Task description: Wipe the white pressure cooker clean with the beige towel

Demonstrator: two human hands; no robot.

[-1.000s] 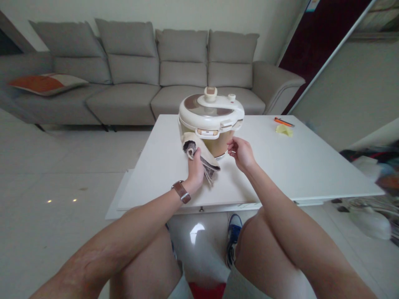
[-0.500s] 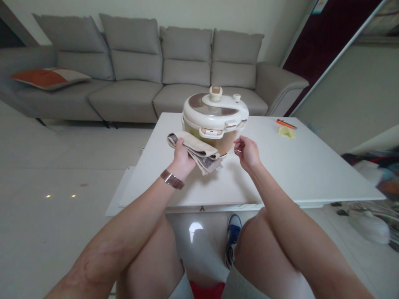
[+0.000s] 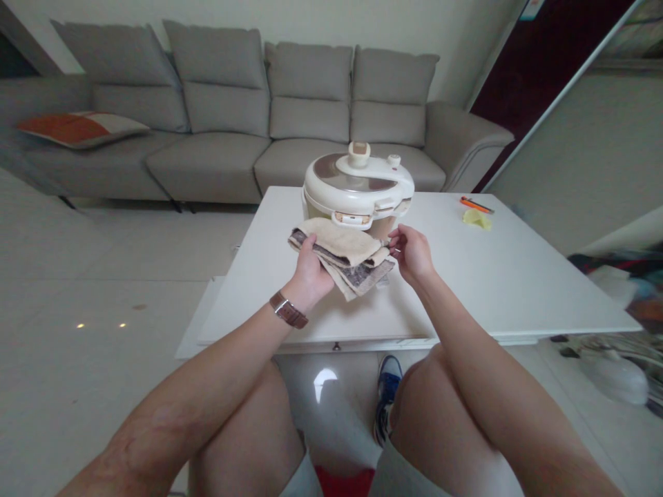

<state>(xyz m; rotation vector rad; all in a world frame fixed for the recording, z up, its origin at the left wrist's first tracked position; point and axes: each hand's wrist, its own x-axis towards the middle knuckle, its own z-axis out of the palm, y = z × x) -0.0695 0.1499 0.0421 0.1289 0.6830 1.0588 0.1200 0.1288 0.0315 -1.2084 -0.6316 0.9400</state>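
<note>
My left hand [image 3: 312, 275] is closed around the left part of a folded towel [image 3: 346, 243], its thumb on top. The towel is beige with dark grey mottled layers and is held above the table, in front of an electric pressure cooker [image 3: 358, 195]. At the towel's right edge, the curled fingers of my right hand [image 3: 413, 254] pinch a corner of the cloth. The cooker has a white lid with a knob and stands upright; the towel covers the lower front of its body.
The white table [image 3: 497, 276] has an orange-handled cutter [image 3: 475, 205] and a crumpled yellow piece [image 3: 476, 219] at its far right. A grey sofa [image 3: 217, 162] with an orange cushion [image 3: 77, 130] stands behind. Assorted items lie on the floor at right.
My left hand has moved the towel slightly right and toward me. The towel's right edge now meets my right hand's fingers, which were apart from it before.
</note>
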